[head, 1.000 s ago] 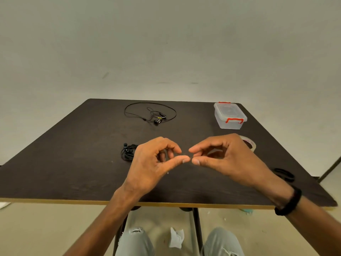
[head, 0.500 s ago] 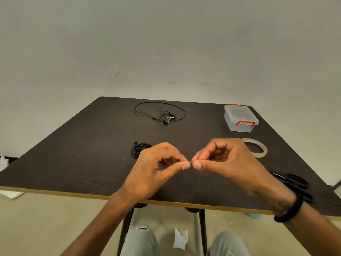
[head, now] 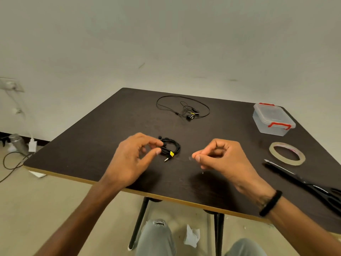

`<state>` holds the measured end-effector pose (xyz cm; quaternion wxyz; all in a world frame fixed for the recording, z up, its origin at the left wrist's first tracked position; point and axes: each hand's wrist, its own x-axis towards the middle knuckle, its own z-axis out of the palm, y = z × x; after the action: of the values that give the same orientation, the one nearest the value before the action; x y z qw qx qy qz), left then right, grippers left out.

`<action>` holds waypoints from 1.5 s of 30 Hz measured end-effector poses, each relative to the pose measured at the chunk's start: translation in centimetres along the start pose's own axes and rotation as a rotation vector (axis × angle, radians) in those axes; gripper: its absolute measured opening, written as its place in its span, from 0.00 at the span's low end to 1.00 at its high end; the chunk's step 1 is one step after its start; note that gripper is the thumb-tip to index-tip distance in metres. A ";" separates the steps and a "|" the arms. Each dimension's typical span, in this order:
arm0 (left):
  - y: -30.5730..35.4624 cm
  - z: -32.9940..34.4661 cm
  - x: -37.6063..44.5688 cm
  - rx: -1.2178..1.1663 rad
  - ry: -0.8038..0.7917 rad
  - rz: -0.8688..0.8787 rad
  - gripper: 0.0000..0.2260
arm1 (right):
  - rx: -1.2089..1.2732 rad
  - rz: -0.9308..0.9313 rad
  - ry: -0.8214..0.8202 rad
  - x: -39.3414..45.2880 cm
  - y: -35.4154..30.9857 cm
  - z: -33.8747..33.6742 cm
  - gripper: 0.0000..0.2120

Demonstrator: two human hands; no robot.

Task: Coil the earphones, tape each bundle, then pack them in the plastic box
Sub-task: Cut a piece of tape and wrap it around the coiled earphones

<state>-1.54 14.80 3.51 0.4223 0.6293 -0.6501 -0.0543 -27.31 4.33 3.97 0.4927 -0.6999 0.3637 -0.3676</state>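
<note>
Pinch the coiled black earphone bundle, mid-desk well left of the clear red-latched plastic box, firmly in the left hand. Then wrap the small clear tape strip, pinched in the right hand grip, snugly around the strands.

Coiled black earphones mid-table, loose black earphones beyond, lidded clear plastic box far right.
</note>
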 end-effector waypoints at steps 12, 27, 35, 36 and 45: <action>0.1 4.0 3.9 0.588 -0.242 0.018 0.28 | -0.379 -0.237 0.142 7.2 -0.2 1.9 0.08; -1.4 4.7 2.8 0.530 -0.243 0.023 0.17 | -0.973 -0.641 -0.327 7.7 0.7 2.3 0.07; -0.7 4.6 2.8 0.653 -0.257 0.100 0.20 | -1.059 -0.588 -0.475 8.4 0.4 1.7 0.05; -0.7 4.5 2.7 0.687 -0.242 0.136 0.20 | -1.065 -0.580 -0.488 8.5 0.3 1.6 0.05; -1.0 4.7 3.8 0.830 -0.202 0.361 0.14 | -0.978 -0.546 -0.429 8.2 0.6 1.9 0.05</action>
<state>-3.11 9.13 1.69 0.0718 0.6133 -0.7540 0.2239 -21.90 -2.18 4.22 0.0636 -0.9722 0.1899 -0.1212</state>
